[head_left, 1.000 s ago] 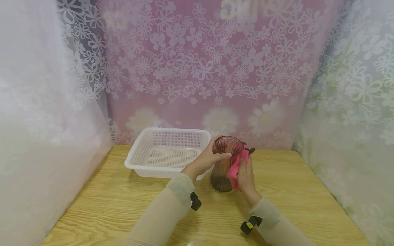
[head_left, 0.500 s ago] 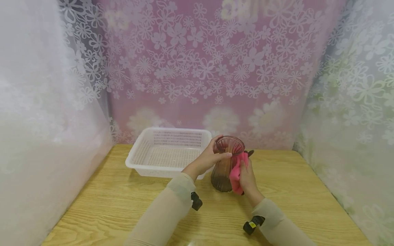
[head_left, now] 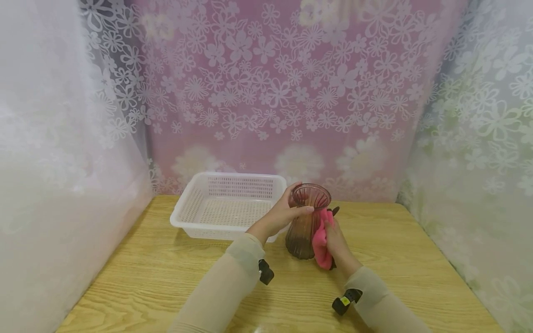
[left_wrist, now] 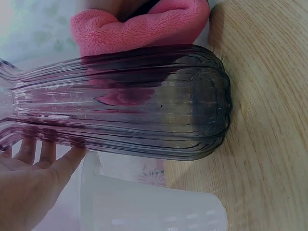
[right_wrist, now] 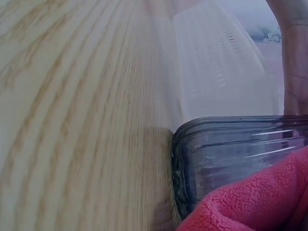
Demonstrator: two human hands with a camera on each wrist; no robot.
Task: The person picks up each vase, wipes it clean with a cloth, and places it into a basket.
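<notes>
A ribbed glass vase (head_left: pixel 300 236), purple at the flared top and smoky grey toward the base, stands upright on the wooden table. My left hand (head_left: pixel 283 213) grips its neck, thumb across the near side and fingers behind. On the vase's right side my right hand (head_left: pixel 339 243) holds a pink cloth (head_left: pixel 320 245) with a dark underside against the glass. In the left wrist view the fluffy cloth (left_wrist: pixel 144 31) lies along the vase wall (left_wrist: pixel 125 101). The right wrist view has the cloth (right_wrist: pixel 260 197) beside the vase's lower part (right_wrist: pixel 226 149); the right fingers are mostly hidden there.
A white plastic basket (head_left: pixel 187 225) with slotted walls stands just left of the vase, behind the left forearm. The wooden table (head_left: pixel 166 286) runs back to a flowered pink curtain (head_left: pixel 266 92), with pale sheets hanging on both sides.
My right hand and the pink cloth have slid down along the vase's right side, toward its base and slightly right. The left hand and the vase have stayed put.
</notes>
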